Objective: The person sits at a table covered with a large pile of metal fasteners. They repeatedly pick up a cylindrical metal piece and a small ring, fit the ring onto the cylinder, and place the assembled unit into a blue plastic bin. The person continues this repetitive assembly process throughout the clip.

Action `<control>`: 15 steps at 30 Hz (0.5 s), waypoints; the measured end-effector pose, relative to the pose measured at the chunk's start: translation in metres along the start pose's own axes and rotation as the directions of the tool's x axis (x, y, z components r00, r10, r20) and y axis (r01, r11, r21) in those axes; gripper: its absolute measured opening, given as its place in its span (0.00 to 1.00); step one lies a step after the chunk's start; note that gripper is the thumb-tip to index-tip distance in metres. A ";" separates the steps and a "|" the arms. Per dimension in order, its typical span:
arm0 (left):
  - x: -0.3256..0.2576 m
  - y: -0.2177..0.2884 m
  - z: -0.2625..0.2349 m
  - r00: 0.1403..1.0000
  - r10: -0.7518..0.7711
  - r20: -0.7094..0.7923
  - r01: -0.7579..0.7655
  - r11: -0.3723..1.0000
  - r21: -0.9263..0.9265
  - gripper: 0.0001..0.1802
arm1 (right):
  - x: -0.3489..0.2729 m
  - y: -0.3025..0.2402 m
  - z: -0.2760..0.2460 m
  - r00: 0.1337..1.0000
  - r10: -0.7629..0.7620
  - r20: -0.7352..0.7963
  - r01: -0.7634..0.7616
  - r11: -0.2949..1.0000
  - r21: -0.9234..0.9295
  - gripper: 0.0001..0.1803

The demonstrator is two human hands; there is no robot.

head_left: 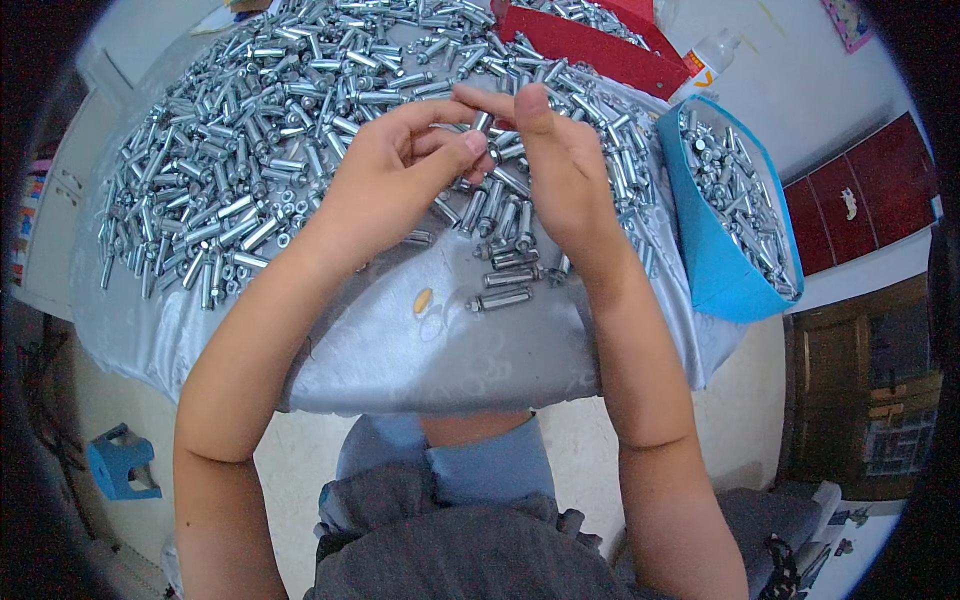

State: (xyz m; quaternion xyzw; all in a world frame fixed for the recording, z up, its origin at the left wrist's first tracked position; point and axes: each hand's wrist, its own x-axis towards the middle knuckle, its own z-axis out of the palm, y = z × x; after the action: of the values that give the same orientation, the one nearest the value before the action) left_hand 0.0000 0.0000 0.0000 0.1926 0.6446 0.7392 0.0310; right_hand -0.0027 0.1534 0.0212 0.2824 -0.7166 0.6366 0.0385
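Over the pile of metal sleeve anchors (pixel 290 110), my left hand (pixel 385 175) pinches one anchor bolt (pixel 483 122) between thumb and fingers. My right hand (pixel 565 165) is close against it from the right, thumb raised apart and a finger stretched out behind the bolt's upper end. Whether that finger touches the bolt is hard to see. Below my hands, several finished-looking anchors (pixel 508 299) lie side by side on the grey, shiny tablecloth (pixel 400 360). Loose nuts (pixel 284 240) sit among the anchors left of my left wrist.
A blue bin (pixel 710 285) full of anchors stands at the table's right edge. Behind it are a red box (pixel 590 50) with more anchors and a white bottle (pixel 710 60). A small yellowish piece (pixel 423 300) lies near the front. A blue stool (pixel 122 463) is on the floor at left.
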 end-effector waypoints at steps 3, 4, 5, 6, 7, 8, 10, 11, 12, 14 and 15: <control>0.000 0.002 -0.001 0.999 0.030 -0.015 -0.030 0.999 -0.022 0.18 | 0.000 0.000 0.003 1.000 -0.013 0.008 0.013 1.000 0.028 0.25; 0.001 0.003 -0.002 0.999 0.028 -0.021 -0.028 1.000 0.000 0.18 | 0.000 0.000 0.004 0.999 -0.039 0.007 0.039 0.999 0.013 0.25; 0.001 0.003 -0.003 0.999 0.027 -0.028 -0.026 0.999 0.021 0.18 | 0.000 0.000 0.005 0.998 -0.065 0.006 0.065 0.998 -0.001 0.25; 0.001 0.003 -0.004 0.999 0.029 -0.021 -0.029 0.999 0.031 0.18 | 0.001 0.003 0.004 0.993 -0.118 0.011 0.119 0.991 -0.054 0.25; 0.001 0.002 -0.004 0.999 0.031 -0.014 -0.031 0.999 0.041 0.18 | 0.003 0.007 0.002 0.985 -0.172 0.018 0.172 0.979 -0.107 0.24; 0.001 0.002 -0.004 0.999 0.033 -0.006 -0.033 0.998 0.051 0.18 | 0.004 0.010 0.001 0.974 -0.224 0.026 0.225 0.961 -0.159 0.24; -0.001 0.006 -0.003 0.999 0.020 -0.028 -0.018 0.997 0.068 0.18 | 0.003 0.012 0.002 0.966 -0.256 0.047 0.260 0.948 -0.183 0.24; -0.002 0.008 -0.003 0.999 0.013 -0.038 -0.010 0.997 0.077 0.18 | 0.002 0.014 0.002 0.961 -0.271 0.056 0.277 0.941 -0.195 0.24; -0.002 0.009 -0.004 0.999 0.016 -0.036 -0.014 0.998 0.059 0.18 | 0.002 0.014 0.003 0.961 -0.274 0.043 0.277 0.943 -0.186 0.23; -0.003 0.011 -0.005 0.999 0.023 -0.033 -0.022 1.000 0.022 0.18 | 0.002 0.015 0.006 0.961 -0.278 0.016 0.276 0.946 -0.167 0.23; -0.002 0.012 -0.005 0.999 0.009 -0.046 -0.008 1.000 0.027 0.18 | 0.002 0.014 0.005 0.967 -0.256 0.005 0.253 0.951 -0.176 0.23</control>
State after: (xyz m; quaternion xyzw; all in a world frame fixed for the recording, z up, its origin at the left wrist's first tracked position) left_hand 0.0028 -0.0072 0.0109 0.1788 0.6542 0.7348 0.0107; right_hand -0.0092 0.1479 0.0090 0.3622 -0.7270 0.5633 0.1514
